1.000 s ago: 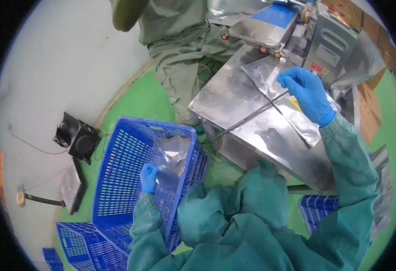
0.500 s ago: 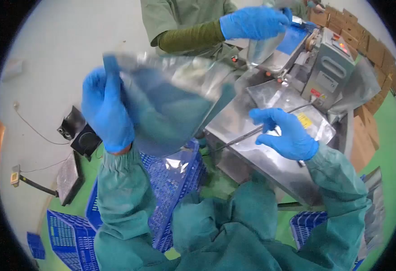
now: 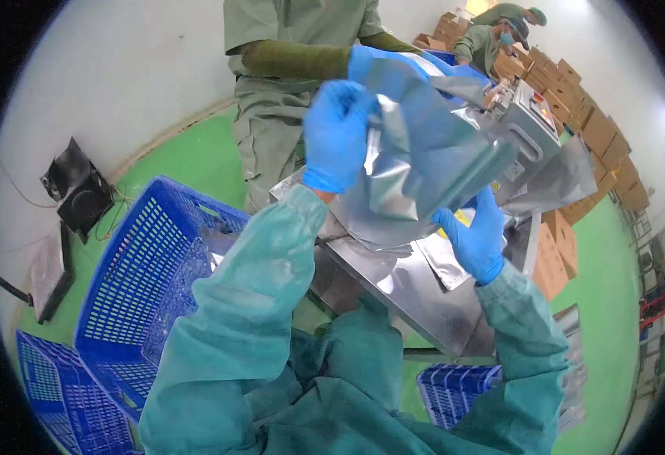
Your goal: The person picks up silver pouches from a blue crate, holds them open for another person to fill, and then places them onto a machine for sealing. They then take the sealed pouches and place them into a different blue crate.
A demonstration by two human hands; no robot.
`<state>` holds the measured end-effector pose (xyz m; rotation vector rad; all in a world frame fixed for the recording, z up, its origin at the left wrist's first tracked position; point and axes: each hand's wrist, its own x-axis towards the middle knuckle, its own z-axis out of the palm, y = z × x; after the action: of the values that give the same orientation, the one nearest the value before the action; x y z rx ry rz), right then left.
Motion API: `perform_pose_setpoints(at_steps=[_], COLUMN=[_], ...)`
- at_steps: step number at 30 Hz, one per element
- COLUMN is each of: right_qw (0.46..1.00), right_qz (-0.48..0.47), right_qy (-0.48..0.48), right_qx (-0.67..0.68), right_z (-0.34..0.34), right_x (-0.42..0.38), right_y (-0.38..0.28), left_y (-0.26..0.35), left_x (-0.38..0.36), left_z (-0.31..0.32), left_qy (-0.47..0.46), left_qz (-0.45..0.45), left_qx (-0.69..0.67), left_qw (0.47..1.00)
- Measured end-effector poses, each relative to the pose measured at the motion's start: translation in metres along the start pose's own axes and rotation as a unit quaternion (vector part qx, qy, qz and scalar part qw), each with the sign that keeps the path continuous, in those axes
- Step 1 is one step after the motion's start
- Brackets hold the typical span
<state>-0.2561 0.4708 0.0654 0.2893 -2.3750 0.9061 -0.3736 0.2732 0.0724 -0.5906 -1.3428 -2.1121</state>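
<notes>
My left hand [image 3: 337, 136], in a blue glove, is closed on the upper left edge of a silver foil bag [image 3: 431, 155]. The bag hangs creased in front of me, over the metal table [image 3: 423, 303]. Under its lower right side is my gloved right hand [image 3: 475, 236], thumb and forefinger apart, fingertips right at the bag's edge. A gap shows between them, with a yellow label behind. More flat foil bags [image 3: 444, 262] lie on the table below.
Across the table, a co-worker's gloved hands are partly behind the bag. A grey machine [image 3: 528, 125] stands at the table's far right. Blue plastic baskets [image 3: 124, 262] sit to my left, another blue basket [image 3: 457, 390] low right. Cardboard boxes [image 3: 597, 136] are stacked behind.
My view has turned right. My left hand has carried the foil bag rightward over the table, and my right hand has come up to its lower edge. A basket on the left shows more fully.
</notes>
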Motion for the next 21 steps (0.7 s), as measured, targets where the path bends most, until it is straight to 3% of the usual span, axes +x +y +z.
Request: perform_pose_setpoints(at_steps=[1,3,4,5,6,8,11,12,14,16,17,19,21], right_qw=[0.999,0.996,1.000,0.993,0.993,0.903,0.887,0.887,0.982,0.989,0.990,0.992,0.997], right_qz=[0.022,0.038,-0.004,-0.049,-0.059,-0.215,-0.270,-0.285,-0.112,-0.049,-0.066,0.108,0.061], right_qy=[0.010,0.010,0.019,0.028,0.020,0.052,0.046,0.043,0.079,0.133,0.120,0.056,0.046], right_qx=[0.041,0.085,-0.011,-0.104,-0.097,-0.368,-0.373,-0.359,-0.130,-0.047,-0.037,0.041,-0.012], right_z=[0.001,0.003,-0.001,-0.005,-0.006,-0.008,-0.012,-0.013,-0.011,0.001,0.003,0.000,-0.002], right_x=[-0.001,0.000,-0.001,-0.002,0.000,0.004,0.008,0.006,-0.002,-0.009,-0.007,-0.003,-0.003], right_y=[0.004,0.007,0.011,0.013,0.012,0.004,0.007,0.011,0.025,0.023,0.029,0.044,0.045], left_y=[0.000,0.003,-0.004,-0.016,-0.021,-0.011,-0.004,-0.012,-0.025,-0.031,-0.049,-0.052,-0.057], left_x=[-0.002,-0.004,-0.004,-0.002,0.002,0.000,0.002,0.003,0.014,0.027,0.036,0.036,0.031], left_z=[0.002,0.006,0.004,-0.001,-0.004,-0.001,-0.004,-0.003,-0.010,-0.021,-0.014,-0.019,-0.023], left_qy=[0.009,-0.061,-0.050,-0.099,-0.145,-0.118,-0.120,-0.072,0.003,0.020,0.062,0.043,0.035], left_qz=[0.004,-0.022,-0.022,-0.077,-0.129,-0.118,-0.103,-0.067,-0.028,-0.044,0.009,-0.025,-0.014], left_qx=[0.000,0.022,0.027,0.035,0.044,0.057,0.137,0.130,0.120,0.140,0.114,0.156,0.201], left_qw=[1.000,0.998,0.998,0.992,0.980,0.984,0.978,0.987,0.992,0.989,0.992,0.986,0.979])
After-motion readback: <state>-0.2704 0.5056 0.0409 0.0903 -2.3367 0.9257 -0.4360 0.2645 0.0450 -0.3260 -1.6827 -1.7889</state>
